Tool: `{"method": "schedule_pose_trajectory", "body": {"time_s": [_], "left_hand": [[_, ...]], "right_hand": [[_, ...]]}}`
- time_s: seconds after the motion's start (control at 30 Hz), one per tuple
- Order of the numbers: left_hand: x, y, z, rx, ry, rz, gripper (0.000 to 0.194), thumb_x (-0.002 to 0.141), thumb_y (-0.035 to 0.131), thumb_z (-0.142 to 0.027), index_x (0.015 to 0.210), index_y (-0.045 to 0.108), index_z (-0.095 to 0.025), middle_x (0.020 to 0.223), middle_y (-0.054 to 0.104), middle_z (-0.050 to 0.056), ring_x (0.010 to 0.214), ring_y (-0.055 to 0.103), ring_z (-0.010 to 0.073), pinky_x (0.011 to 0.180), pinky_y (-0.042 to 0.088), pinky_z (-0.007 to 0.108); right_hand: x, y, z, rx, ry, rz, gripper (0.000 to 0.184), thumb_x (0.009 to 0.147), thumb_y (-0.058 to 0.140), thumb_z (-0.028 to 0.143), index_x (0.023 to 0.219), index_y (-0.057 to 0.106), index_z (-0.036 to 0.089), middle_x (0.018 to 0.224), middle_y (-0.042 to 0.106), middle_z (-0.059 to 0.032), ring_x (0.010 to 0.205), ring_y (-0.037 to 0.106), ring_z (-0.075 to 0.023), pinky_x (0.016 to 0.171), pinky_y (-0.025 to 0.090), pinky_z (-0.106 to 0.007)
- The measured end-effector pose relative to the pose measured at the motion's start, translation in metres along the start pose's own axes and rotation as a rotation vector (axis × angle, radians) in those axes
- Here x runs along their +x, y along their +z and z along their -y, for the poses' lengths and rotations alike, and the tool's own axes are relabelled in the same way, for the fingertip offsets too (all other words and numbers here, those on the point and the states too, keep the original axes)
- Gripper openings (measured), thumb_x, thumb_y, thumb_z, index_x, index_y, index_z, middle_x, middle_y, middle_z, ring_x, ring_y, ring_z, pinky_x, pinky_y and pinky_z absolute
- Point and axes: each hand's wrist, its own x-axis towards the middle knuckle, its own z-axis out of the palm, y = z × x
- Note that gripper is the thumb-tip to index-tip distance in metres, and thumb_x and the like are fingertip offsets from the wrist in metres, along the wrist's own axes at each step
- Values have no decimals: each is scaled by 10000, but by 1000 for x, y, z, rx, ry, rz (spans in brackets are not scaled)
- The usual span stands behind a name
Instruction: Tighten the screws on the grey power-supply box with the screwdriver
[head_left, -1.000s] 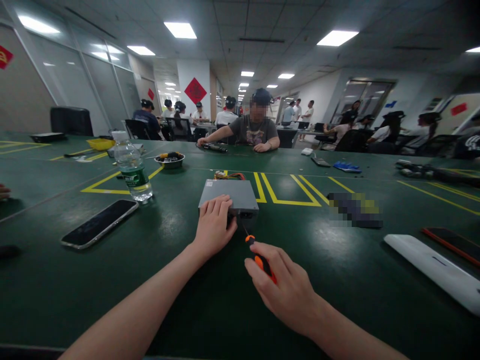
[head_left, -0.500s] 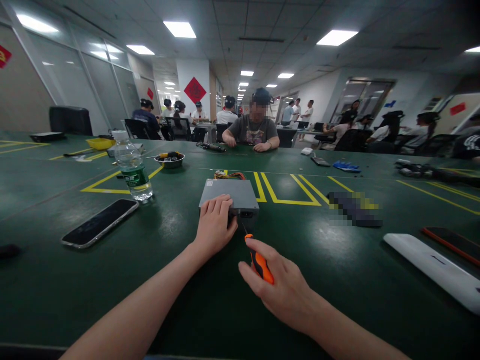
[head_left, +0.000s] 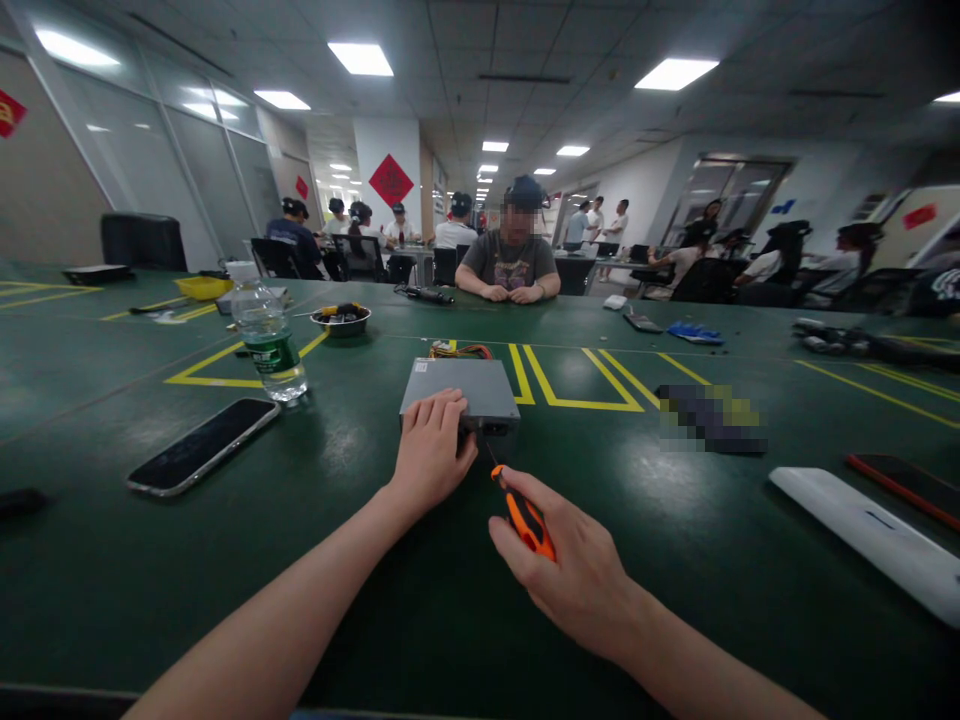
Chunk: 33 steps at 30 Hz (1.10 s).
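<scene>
A grey metal computer power supply (head_left: 486, 385) sits on the green table, its socket side facing me and a bundle of coloured wires (head_left: 463, 350) at its far edge. My left hand (head_left: 431, 435) grips its near left part, fingers over the top and thumb at the front face. In my right hand (head_left: 566, 545) is an orange and black screwdriver (head_left: 531, 520), held by the handle. Its thin shaft slants up and left toward the front face, below the socket. Whether the tip touches the power supply is too small to tell.
Left of the power supply stand a water bottle (head_left: 268, 345) and a phone (head_left: 204, 447). A bowl of tools (head_left: 342, 318) lies farther back. At right are a pixelated item (head_left: 709, 418), a white flat device (head_left: 862, 535) and an orange-edged phone (head_left: 911, 490). A person (head_left: 510, 255) sits opposite.
My right hand and the screwdriver have shifted slightly right, with the handle turned a little. My left hand stays on the power supply. The person opposite has brought their hands together.
</scene>
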Motion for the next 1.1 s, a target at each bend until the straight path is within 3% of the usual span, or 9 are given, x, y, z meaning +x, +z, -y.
{"method": "schedule_pose_trajectory", "body": {"time_s": [0.23, 0.4, 0.5, 0.73, 1.1], "left_hand": [[0, -1, 0, 4, 5, -3, 305, 777, 524, -243, 1073, 493, -177, 1204, 556, 94, 1145, 457, 247, 963, 317, 410], [0, 0, 0, 7, 9, -4, 317, 773, 530, -243, 1079, 491, -172, 1204, 553, 93, 1143, 454, 246, 964, 315, 404], [0, 1, 1, 4, 9, 2, 318, 771, 534, -245, 1079, 491, -175, 1209, 551, 90, 1146, 452, 243, 966, 312, 406], [0, 1, 1, -3, 1, -9, 309, 770, 535, -238, 1069, 492, -178, 1202, 557, 90, 1142, 458, 241, 961, 312, 406], [1, 0, -1, -7, -1, -15, 292, 779, 526, -242, 1064, 493, -186, 1203, 554, 97, 1138, 465, 249, 953, 321, 416]], "right_hand": [[1, -4, -5, -47, -44, -71, 194, 790, 562, 87, 966, 559, 169, 978, 604, -135, 957, 616, -190, 731, 529, -244], [1, -2, 1, 42, -34, -2, 231, 789, 532, 91, 999, 542, 189, 1051, 566, -125, 1121, 524, -249, 840, 507, -356], [3, -2, 4, 14, -64, 31, 269, 798, 513, 102, 1048, 523, 203, 1082, 560, -130, 1127, 525, -253, 799, 525, -319], [4, -4, -3, -37, -54, -41, 182, 825, 497, 70, 983, 534, 151, 987, 628, -160, 1020, 602, -210, 740, 531, -235], [7, -7, 9, -53, -34, 27, 169, 832, 438, 56, 931, 531, 155, 960, 651, -180, 1007, 610, -250, 729, 538, -294]]}}
